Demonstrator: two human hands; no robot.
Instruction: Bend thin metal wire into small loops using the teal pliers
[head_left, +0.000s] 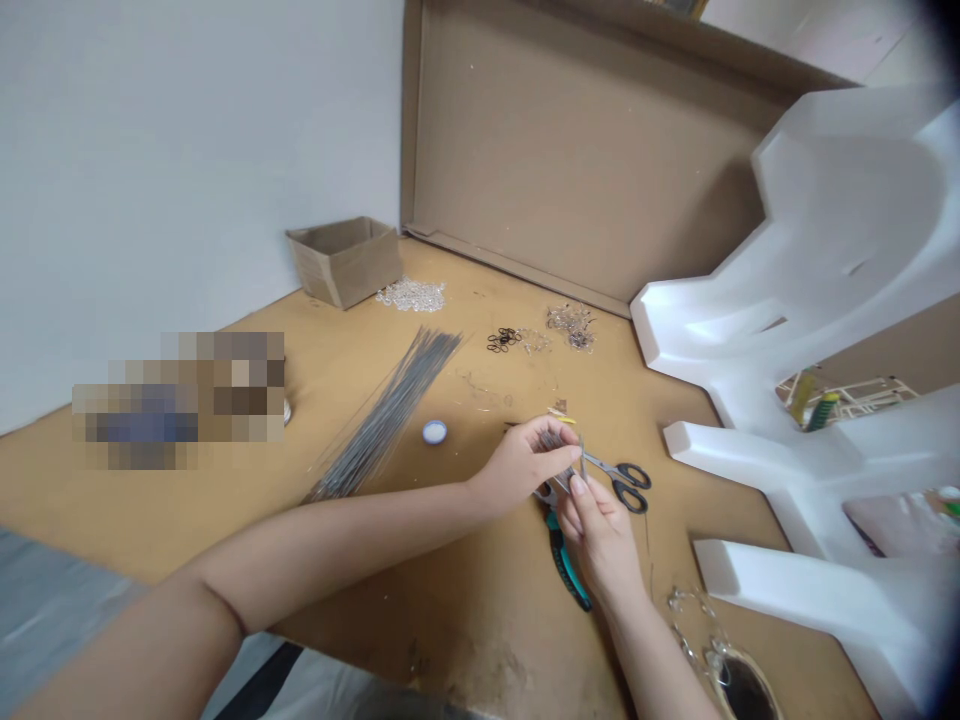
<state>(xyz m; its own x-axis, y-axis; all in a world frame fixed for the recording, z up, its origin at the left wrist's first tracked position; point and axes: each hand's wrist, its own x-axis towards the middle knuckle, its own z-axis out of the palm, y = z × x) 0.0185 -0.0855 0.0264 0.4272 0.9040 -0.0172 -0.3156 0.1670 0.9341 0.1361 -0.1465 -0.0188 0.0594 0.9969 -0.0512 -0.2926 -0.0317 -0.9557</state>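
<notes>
Over the front middle of the table, my left hand (517,465) is closed, with the thumb pressed toward the fingers. Just below and to its right, my right hand (604,535) pinches between thumb and finger. Thin grey metal wire (583,462) shows between the two hands; its exact shape is too small to make out. Scissors with black handles (630,485) lie right behind the hands. Pliers with teal and black handles (566,565) lie beside my right hand, partly covered by it. A bundle of straight grey wires (390,415) lies left of the hands.
A small round white-and-blue lid or dish (434,432) sits by the wires. Farther back are a cardboard box (349,265), clear beads (411,294), black rings (503,340) and small wire pieces (570,325). White foam (750,460) borders the right, a cardboard panel (570,150) the back.
</notes>
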